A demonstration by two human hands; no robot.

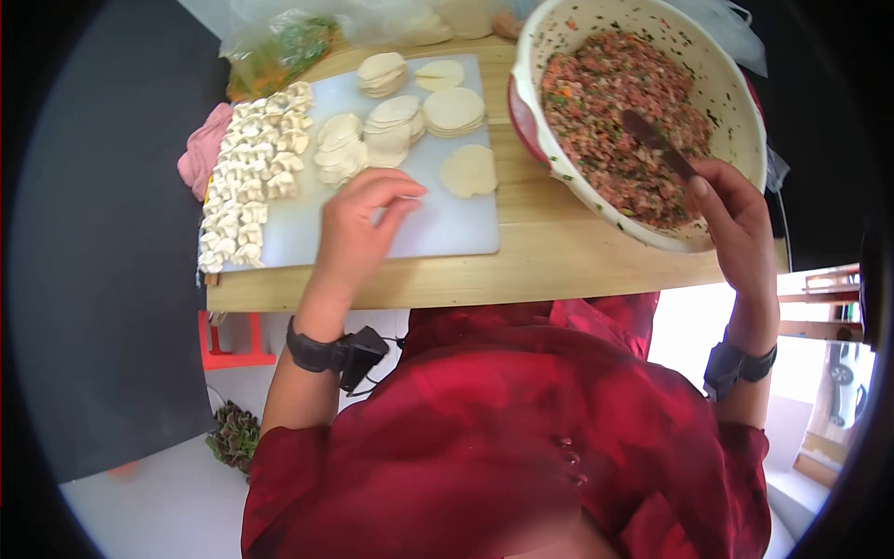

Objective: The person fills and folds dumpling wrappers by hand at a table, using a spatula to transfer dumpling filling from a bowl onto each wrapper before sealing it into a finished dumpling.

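My left hand [361, 224] is over the lower middle of the white cutting board [456, 228], fingers curved and thumb slightly apart, with nothing visible between them. Round wrappers lie in stacks [453, 110] beyond it, and a single-looking wrapper [468, 171] is to its right. Folded dumplings [247, 168] fill the board's left side in rows. In my right hand [736, 210] is the handle of a dark brown flat spatula [659, 142]. Its blade is over the meat filling [610, 112] in the large white bowl [582, 191]; whether it touches the filling is hard to tell.
The board and bowl stand on a wooden table [577, 265]. Plastic bags [391, 20] lie along its back edge, with a pink cloth [202, 151] left of the dumplings. A red stool [237, 340] and leafy greens [235, 435] are below at left.
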